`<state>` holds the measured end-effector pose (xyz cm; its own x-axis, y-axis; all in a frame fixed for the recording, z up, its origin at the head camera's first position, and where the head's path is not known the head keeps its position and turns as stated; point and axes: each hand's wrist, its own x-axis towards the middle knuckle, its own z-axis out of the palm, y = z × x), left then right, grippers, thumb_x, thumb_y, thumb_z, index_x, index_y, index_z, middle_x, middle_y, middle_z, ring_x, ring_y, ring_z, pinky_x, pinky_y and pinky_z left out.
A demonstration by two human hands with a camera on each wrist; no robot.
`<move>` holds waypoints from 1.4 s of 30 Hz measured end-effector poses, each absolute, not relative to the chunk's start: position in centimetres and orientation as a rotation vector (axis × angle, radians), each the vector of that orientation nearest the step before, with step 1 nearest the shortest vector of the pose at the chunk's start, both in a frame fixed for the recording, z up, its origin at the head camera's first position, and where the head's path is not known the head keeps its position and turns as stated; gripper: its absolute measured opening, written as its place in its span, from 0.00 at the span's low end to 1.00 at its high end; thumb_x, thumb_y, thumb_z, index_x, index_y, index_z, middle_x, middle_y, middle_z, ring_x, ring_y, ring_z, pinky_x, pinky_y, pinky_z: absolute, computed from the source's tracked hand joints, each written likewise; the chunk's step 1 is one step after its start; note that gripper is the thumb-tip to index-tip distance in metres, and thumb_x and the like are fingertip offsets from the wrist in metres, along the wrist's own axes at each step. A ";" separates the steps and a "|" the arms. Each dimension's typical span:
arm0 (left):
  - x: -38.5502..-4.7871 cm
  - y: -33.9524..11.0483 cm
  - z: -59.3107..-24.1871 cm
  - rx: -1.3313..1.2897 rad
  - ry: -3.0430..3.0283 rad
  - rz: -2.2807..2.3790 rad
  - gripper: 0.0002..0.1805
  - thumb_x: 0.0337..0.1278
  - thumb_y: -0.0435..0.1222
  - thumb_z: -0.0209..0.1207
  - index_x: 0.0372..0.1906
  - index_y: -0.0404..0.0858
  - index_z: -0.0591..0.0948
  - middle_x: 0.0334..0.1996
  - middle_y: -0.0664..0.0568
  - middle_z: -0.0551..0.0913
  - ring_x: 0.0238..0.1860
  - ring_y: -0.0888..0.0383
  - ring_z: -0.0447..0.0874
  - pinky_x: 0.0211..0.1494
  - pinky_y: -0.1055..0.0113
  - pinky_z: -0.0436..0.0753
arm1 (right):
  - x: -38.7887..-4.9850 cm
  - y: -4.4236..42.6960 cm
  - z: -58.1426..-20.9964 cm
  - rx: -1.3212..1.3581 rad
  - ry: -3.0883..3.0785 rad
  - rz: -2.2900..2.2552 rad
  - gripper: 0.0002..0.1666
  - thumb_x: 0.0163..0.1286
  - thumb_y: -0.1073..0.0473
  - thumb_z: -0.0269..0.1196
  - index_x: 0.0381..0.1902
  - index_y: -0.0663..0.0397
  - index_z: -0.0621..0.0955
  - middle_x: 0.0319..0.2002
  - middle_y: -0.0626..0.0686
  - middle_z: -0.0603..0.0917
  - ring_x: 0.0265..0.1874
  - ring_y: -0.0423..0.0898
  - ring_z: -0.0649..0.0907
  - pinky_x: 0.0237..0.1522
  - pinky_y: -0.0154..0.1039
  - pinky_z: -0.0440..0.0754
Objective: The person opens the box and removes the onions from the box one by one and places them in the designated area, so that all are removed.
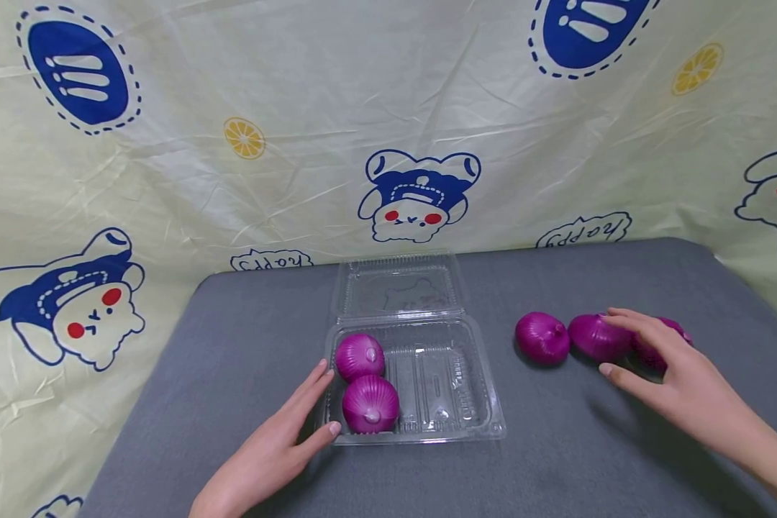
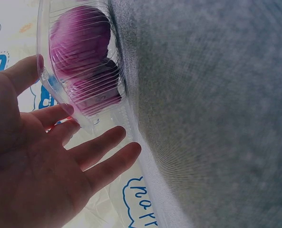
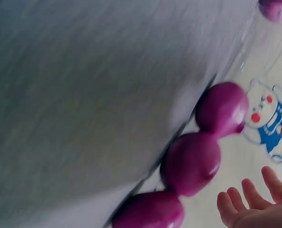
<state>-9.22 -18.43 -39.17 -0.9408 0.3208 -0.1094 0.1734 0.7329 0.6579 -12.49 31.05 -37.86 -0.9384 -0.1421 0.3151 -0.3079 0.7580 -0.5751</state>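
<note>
Two purple onions, a rear one [image 1: 360, 357] and a front one [image 1: 371, 404], lie in the left side of a clear plastic clamshell box [image 1: 437, 434]. Its lid [image 1: 398, 288] is folded back, away from me. My left hand [image 1: 275, 446] is at the box's left wall, fingers spread; in the left wrist view its thumb and some fingertips touch the rim. To the right, three more onions sit in a row: left [image 1: 542, 339], middle [image 1: 597, 338] and right [image 1: 650, 354]. Over the middle and right ones hovers my right hand [image 1: 680, 378], fingers apart and holding nothing.
A grey cloth-covered table [image 1: 252, 345] carries everything. Behind it hangs a pale curtain [image 1: 311, 72] printed with cartoon animals, orange slices and blue badges. The box's right wall stands a short gap from the row of onions.
</note>
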 end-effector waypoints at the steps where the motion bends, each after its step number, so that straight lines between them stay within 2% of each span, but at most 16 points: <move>1: -9.2 -18.4 -39.2 0.397 2.720 1.002 0.40 0.65 0.56 0.57 0.77 0.56 0.57 0.76 0.70 0.46 0.75 0.60 0.51 0.70 0.46 0.62 | -12.5 30.6 -37.8 0.386 -2.695 0.952 0.38 0.57 0.57 0.76 0.64 0.41 0.75 0.67 0.50 0.70 0.64 0.25 0.60 0.57 0.13 0.51; 4: -9.3 -18.4 -39.2 0.397 2.717 1.001 0.40 0.65 0.57 0.57 0.77 0.56 0.57 0.76 0.69 0.46 0.75 0.60 0.51 0.70 0.46 0.62 | -12.2 29.3 -37.5 0.470 -2.670 0.968 0.39 0.55 0.60 0.76 0.64 0.38 0.75 0.66 0.47 0.70 0.63 0.24 0.61 0.54 0.12 0.54; 11: -9.3 -18.4 -39.2 0.386 2.709 1.009 0.40 0.65 0.56 0.58 0.77 0.55 0.57 0.76 0.70 0.46 0.75 0.60 0.51 0.70 0.47 0.62 | -11.7 26.5 -37.1 0.617 -2.641 0.939 0.41 0.54 0.62 0.76 0.65 0.42 0.75 0.65 0.48 0.72 0.67 0.31 0.63 0.58 0.15 0.56; 14: -9.3 -18.4 -39.2 0.391 2.715 1.005 0.40 0.65 0.55 0.58 0.78 0.55 0.57 0.76 0.70 0.46 0.75 0.60 0.51 0.70 0.47 0.62 | -11.5 25.4 -37.1 0.673 -2.644 0.955 0.42 0.54 0.62 0.76 0.66 0.41 0.74 0.66 0.47 0.72 0.66 0.33 0.64 0.59 0.16 0.57; 24: -9.3 -18.4 -39.2 0.385 2.716 1.002 0.40 0.64 0.56 0.58 0.77 0.54 0.58 0.76 0.70 0.46 0.75 0.60 0.52 0.70 0.47 0.62 | -11.1 21.9 -36.8 0.810 -2.692 0.967 0.40 0.59 0.54 0.74 0.67 0.30 0.71 0.67 0.39 0.69 0.65 0.38 0.67 0.60 0.19 0.58; 27: -9.3 -18.4 -39.2 0.390 2.719 0.999 0.40 0.64 0.56 0.58 0.77 0.55 0.57 0.76 0.71 0.46 0.75 0.61 0.51 0.70 0.47 0.62 | -11.0 21.0 -36.7 0.841 -2.736 0.952 0.38 0.62 0.51 0.72 0.68 0.30 0.70 0.68 0.37 0.68 0.66 0.39 0.66 0.62 0.33 0.69; 31: -9.3 -18.4 -39.4 0.401 2.722 1.004 0.40 0.65 0.55 0.58 0.78 0.54 0.57 0.76 0.71 0.46 0.75 0.62 0.51 0.71 0.48 0.62 | -11.0 19.7 -36.8 0.909 -2.780 1.002 0.38 0.63 0.51 0.71 0.68 0.27 0.69 0.68 0.36 0.67 0.66 0.40 0.67 0.55 0.54 0.78; 35: -9.3 -18.4 -39.4 0.406 2.718 1.005 0.40 0.65 0.55 0.58 0.78 0.54 0.57 0.77 0.70 0.46 0.75 0.61 0.51 0.70 0.47 0.62 | -11.1 18.5 -36.9 0.997 -2.797 1.085 0.37 0.64 0.51 0.70 0.67 0.24 0.69 0.68 0.35 0.67 0.66 0.39 0.68 0.56 0.56 0.77; 42: -9.4 -18.4 -39.4 0.396 2.711 1.003 0.40 0.65 0.55 0.58 0.78 0.55 0.57 0.77 0.70 0.46 0.75 0.60 0.51 0.70 0.47 0.62 | -11.5 16.7 -37.2 1.215 -2.758 1.105 0.35 0.68 0.53 0.67 0.69 0.26 0.67 0.70 0.35 0.65 0.67 0.40 0.67 0.58 0.53 0.75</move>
<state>-9.38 -18.44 -39.37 -0.9386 0.3255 -0.1142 0.1728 0.7301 0.6611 -11.52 16.73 -37.23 -0.7113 -0.6734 0.2012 -0.6261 0.4770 -0.6168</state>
